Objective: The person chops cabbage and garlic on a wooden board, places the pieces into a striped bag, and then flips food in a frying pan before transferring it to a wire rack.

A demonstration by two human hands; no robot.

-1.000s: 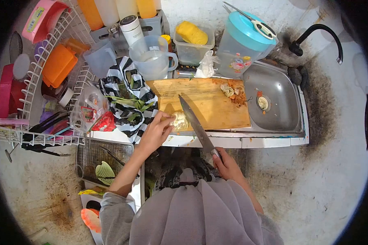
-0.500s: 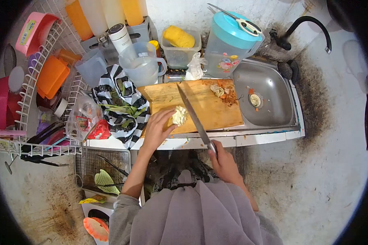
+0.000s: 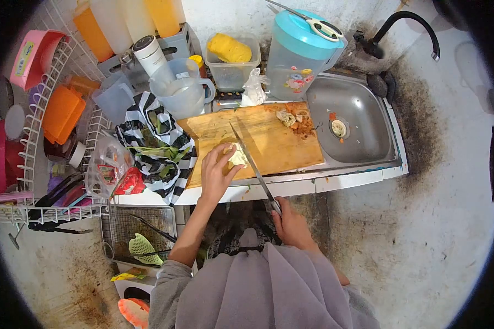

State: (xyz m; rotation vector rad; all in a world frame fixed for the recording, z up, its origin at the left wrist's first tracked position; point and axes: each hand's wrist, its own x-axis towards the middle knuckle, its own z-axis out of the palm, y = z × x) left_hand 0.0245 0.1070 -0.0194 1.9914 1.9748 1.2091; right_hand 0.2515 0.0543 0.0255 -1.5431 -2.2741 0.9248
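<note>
On the wooden cutting board (image 3: 277, 156) lies a pale chunk of cabbage (image 3: 237, 156). My left hand (image 3: 217, 167) grips it from the left, fingers curled over its top and the thumb at its near side. In my right hand (image 3: 292, 223) is the handle of a long knife (image 3: 256, 170), held in front of the counter edge. The blade slants up and left across the board, its edge right beside the cabbage. Vegetable scraps (image 3: 299, 123) sit at the board's far right corner.
A steel sink (image 3: 362, 137) adjoins the board on the right, under a black faucet (image 3: 406, 27). Behind stand a turquoise-lidded container (image 3: 302, 60) with scissors on top and a clear jug (image 3: 175, 90). A striped bag (image 3: 159, 164) and a wire rack (image 3: 44, 118) are left.
The knife has come slightly toward me and left, its blade closer to the cabbage. My left fingers now cover more of the cabbage top. The whole view has shifted a little.
</note>
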